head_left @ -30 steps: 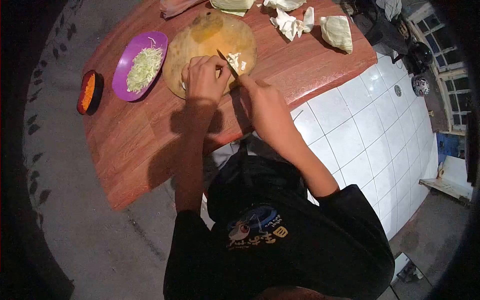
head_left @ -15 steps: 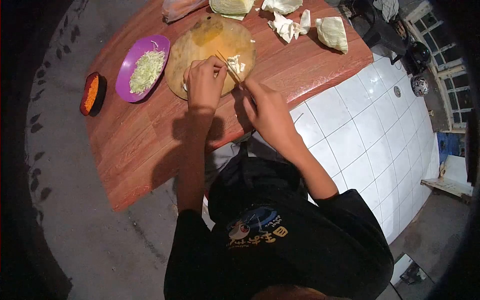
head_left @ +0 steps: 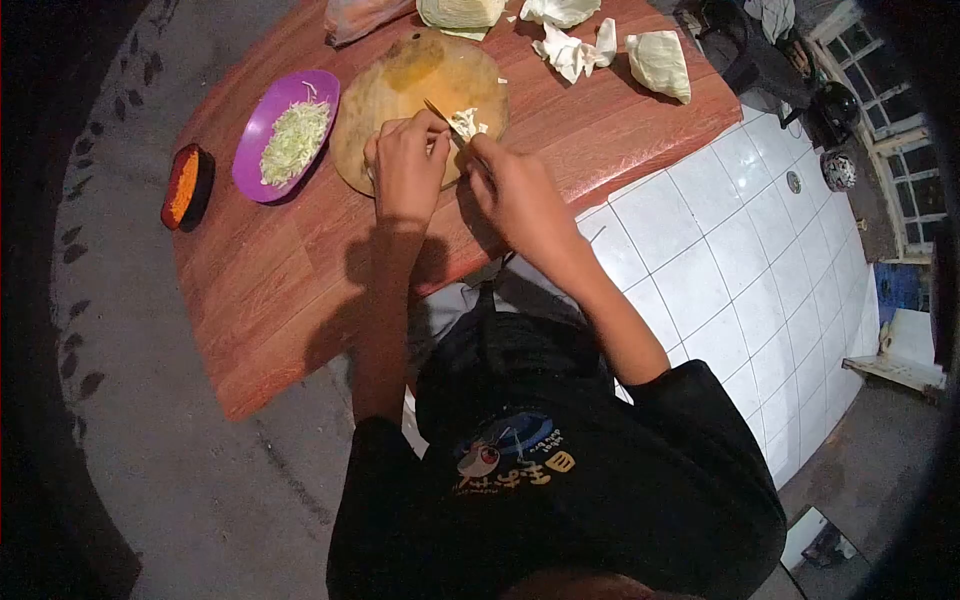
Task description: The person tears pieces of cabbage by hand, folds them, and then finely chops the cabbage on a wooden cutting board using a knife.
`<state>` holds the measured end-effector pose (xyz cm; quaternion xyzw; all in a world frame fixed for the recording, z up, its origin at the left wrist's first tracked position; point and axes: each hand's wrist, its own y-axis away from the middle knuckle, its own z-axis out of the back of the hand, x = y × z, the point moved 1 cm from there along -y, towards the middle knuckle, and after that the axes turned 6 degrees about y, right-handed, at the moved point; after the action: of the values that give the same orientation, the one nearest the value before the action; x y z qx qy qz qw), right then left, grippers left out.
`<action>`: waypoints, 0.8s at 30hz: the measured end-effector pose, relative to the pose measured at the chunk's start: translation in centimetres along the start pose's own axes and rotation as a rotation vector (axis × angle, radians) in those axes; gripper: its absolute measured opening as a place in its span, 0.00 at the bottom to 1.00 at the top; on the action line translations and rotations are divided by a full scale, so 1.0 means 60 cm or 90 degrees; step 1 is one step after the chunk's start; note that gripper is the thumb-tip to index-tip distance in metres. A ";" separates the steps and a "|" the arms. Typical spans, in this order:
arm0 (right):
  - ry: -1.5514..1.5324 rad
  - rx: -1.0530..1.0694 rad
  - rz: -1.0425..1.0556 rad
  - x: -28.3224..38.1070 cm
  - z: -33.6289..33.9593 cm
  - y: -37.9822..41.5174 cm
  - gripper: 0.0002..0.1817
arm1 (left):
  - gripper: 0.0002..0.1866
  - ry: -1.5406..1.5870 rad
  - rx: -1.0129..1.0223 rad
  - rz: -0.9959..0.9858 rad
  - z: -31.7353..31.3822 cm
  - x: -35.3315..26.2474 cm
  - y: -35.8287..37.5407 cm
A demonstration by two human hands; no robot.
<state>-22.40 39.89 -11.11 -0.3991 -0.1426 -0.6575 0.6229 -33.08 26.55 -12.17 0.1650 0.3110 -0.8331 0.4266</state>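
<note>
On the round wooden cutting board (head_left: pixel 425 75), my right hand (head_left: pixel 522 190) grips a knife (head_left: pixel 436 110). Its blade points up and to the left, close to the fingertips of my left hand (head_left: pixel 408 165). The left fingers are curled down, holding a piece of cabbage that is mostly hidden beneath them; only a pale bit shows at the hand's left edge. Small cut cabbage pieces (head_left: pixel 467 123) lie just right of the blade. Left of the board stands a purple bowl (head_left: pixel 247 150) with shredded cabbage (head_left: pixel 295 140) in it.
A dark bowl (head_left: pixel 203 190) of shredded orange food (head_left: pixel 184 188) sits at the table's left edge. Along the back lie a cabbage half (head_left: pixel 462 12), a plastic bag (head_left: pixel 362 15), loose cabbage leaves (head_left: pixel 566 52) and a cabbage chunk (head_left: pixel 659 66). White floor tiles (head_left: pixel 720 250) adjoin the wooden table (head_left: pixel 250 300).
My right hand has moved slightly up and left with the knife, so the blade reaches a bit farther over the board. My left hand has barely moved.
</note>
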 end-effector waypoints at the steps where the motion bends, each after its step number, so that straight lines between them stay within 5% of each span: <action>1: -0.009 0.003 0.002 -0.001 0.006 0.000 0.12 | 0.05 -0.022 0.007 0.008 0.001 -0.005 0.001; 5: -0.038 -0.037 -0.025 0.006 0.033 0.007 0.11 | 0.08 -0.172 -0.022 -0.092 0.009 -0.012 0.003; 11: -0.100 -0.073 -0.070 -0.005 0.061 0.015 0.12 | 0.12 -0.082 0.000 -0.141 0.004 0.007 -0.017; 24: -0.209 -0.173 -0.152 -0.092 0.052 0.017 0.14 | 0.27 -0.227 0.007 -0.142 0.015 -0.026 -0.031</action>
<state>-20.88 45.75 -13.32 -0.5612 -0.1982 -0.6658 0.4500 -33.70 27.69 -9.95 -0.0177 0.2422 -0.8928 0.3794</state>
